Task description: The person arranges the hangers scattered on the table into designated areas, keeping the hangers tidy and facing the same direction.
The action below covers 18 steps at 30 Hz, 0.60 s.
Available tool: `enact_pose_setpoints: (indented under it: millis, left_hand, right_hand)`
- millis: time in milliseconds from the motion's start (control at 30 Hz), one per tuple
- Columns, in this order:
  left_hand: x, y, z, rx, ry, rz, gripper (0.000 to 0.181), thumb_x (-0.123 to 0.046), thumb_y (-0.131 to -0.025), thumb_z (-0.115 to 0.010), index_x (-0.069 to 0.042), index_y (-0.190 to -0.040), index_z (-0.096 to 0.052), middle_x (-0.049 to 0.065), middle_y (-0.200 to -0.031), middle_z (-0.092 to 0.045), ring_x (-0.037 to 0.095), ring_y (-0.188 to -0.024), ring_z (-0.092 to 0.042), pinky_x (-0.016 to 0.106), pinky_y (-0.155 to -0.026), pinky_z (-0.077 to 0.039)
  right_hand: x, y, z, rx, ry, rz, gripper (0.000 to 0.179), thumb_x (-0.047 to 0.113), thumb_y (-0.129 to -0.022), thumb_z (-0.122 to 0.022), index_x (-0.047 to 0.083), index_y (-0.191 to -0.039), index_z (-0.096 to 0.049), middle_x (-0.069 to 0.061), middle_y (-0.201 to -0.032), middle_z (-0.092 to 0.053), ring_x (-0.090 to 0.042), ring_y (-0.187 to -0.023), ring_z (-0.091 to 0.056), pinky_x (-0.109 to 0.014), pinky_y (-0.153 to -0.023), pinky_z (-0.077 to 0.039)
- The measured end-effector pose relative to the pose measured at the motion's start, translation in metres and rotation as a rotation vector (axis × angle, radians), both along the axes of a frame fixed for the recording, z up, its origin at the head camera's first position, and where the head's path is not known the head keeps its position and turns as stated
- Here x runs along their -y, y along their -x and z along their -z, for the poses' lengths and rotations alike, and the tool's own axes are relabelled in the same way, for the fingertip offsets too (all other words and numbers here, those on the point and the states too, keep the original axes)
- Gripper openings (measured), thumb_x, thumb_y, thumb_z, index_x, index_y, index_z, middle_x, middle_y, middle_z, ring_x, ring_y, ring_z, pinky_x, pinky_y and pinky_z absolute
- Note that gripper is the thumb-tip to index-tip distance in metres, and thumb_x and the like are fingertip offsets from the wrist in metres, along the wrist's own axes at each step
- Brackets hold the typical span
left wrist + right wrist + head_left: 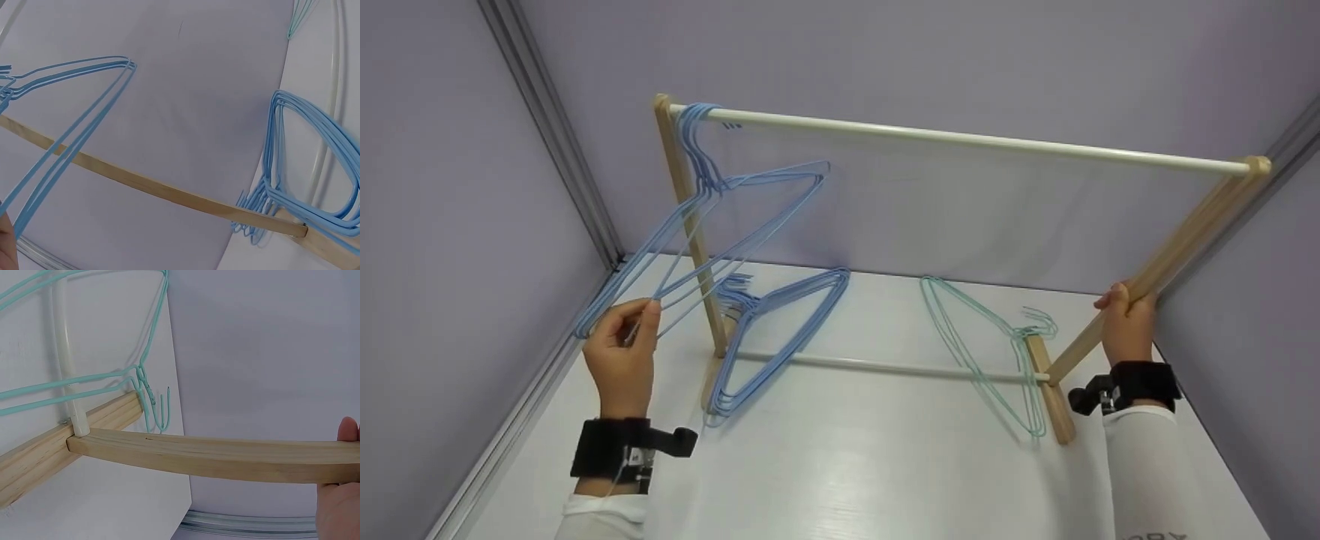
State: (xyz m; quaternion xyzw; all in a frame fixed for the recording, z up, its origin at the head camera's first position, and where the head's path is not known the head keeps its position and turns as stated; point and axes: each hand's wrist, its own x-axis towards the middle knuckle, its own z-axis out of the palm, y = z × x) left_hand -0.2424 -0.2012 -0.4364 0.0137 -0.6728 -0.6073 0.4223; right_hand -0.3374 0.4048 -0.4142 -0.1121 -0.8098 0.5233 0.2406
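Note:
Several blue wire hangers (706, 176) hang by their hooks at the left end of the rack's white top rod (960, 137). My left hand (622, 356) pinches the lower left part of these hangers, thumb against curled fingers. In the left wrist view, only an edge of this hand (7, 242) shows, beside the blue wires. On the right side, my right hand (1129, 330) grips the wooden post (1200, 229) of the rack low down. The right wrist view has its fingers and thumb around the post (225, 458).
More blue hangers (802, 289) lean at the rack's left foot, over the lower rod (877, 366). Light green hangers (1024, 331) lean at the right foot (1057, 412). The rack stands on a white table (847, 465), with grey panels (960, 60) behind and at both sides.

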Motion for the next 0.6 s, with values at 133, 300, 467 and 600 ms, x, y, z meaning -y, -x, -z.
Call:
enact_pose_setpoints:
  millis: [133, 300, 467, 600]
  left_hand:
    - [-0.0007, -0.0017, 0.0032, 0.0, -0.025, 0.015, 0.018, -0.001, -0.095, -0.068, 0.011, -0.109, -0.068, -0.003, -0.084, -0.06, 0.008, -0.066, -0.057, 0.016, -0.063, -0.05]
    - [-0.0036, -0.004, 0.0029, -0.016, -0.053, 0.005, 0.02, -0.004, -0.097, -0.067, 0.007, -0.113, -0.067, 0.004, -0.101, -0.064, 0.012, -0.078, -0.064, 0.018, -0.076, -0.054]
    - [-0.0056, -0.0062, 0.0042, -0.06, -0.057, -0.012, 0.021, -0.002, -0.097, -0.065, 0.008, -0.116, -0.065, 0.003, -0.106, -0.064, 0.013, -0.089, -0.066, 0.019, -0.084, -0.053]
    - [-0.0067, -0.0074, 0.0087, -0.092, -0.07, -0.023, 0.021, 0.002, -0.096, -0.064, 0.011, -0.115, -0.063, -0.002, -0.101, -0.064, 0.011, -0.089, -0.067, 0.019, -0.082, -0.054]
  right_hand:
    - [0.0001, 0.0008, 0.0001, -0.004, 0.007, 0.001, 0.019, 0.03, -0.11, -0.035, 0.016, -0.103, -0.046, 0.003, -0.096, -0.048, -0.008, -0.097, -0.043, -0.028, -0.095, -0.031]
    - [-0.0002, 0.0002, -0.0014, 0.009, 0.012, 0.008, 0.021, 0.03, -0.11, -0.034, 0.015, -0.102, -0.046, 0.004, -0.102, -0.045, -0.007, -0.099, -0.042, -0.028, -0.096, -0.03]
    - [0.0025, -0.0024, -0.0036, 0.01, 0.017, 0.003, 0.016, 0.027, -0.111, -0.034, 0.016, -0.106, -0.044, 0.004, -0.094, -0.049, -0.006, -0.095, -0.045, -0.027, -0.095, -0.032]
    - [0.0082, -0.0067, -0.0081, -0.017, 0.033, -0.015, 0.014, 0.022, -0.111, -0.034, 0.012, -0.109, -0.044, 0.004, -0.086, -0.051, -0.007, -0.09, -0.048, -0.026, -0.094, -0.033]
